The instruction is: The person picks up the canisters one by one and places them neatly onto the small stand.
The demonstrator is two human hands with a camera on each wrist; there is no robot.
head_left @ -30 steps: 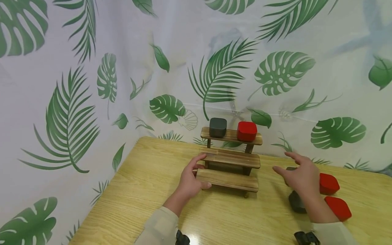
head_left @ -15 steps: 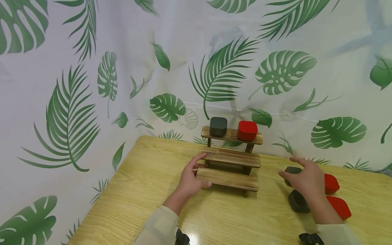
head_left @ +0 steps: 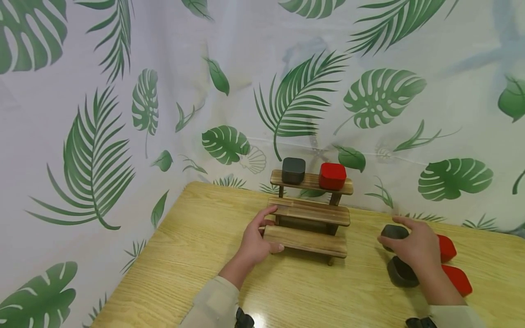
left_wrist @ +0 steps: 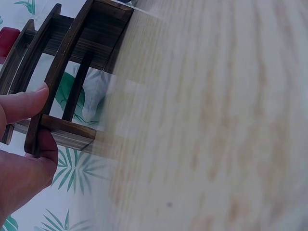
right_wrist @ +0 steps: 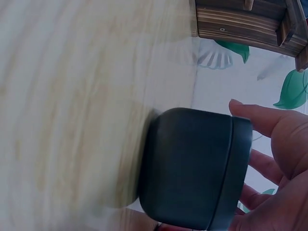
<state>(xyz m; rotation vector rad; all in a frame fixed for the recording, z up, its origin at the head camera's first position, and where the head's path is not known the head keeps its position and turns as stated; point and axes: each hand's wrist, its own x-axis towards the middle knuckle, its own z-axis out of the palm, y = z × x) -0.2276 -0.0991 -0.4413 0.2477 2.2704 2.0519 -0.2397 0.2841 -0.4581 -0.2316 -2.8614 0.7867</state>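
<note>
A three-step wooden stand (head_left: 307,214) sits at the back of the table, a black box (head_left: 293,170) and a red box (head_left: 332,176) on its top step. My left hand (head_left: 264,233) grips the left end of the lowest step; in the left wrist view the thumb (left_wrist: 21,106) lies on top of the board (left_wrist: 62,132), fingers beneath. My right hand (head_left: 404,241) curls over a black box (head_left: 391,230) on the table right of the stand. In the right wrist view that black box (right_wrist: 192,168) lies against my palm, fingers (right_wrist: 262,120) round its sides.
Another black box (head_left: 399,273) and two red boxes (head_left: 448,248) (head_left: 458,279) lie around my right hand. A leaf-print curtain (head_left: 164,91) closes off the back and the left. The table's left edge (head_left: 135,269) runs diagonally; bare wood (head_left: 197,237) lies left of the stand.
My right hand came down from above the table onto the black box and closed its fingers round it. The left hand stayed on the stand's lowest step.
</note>
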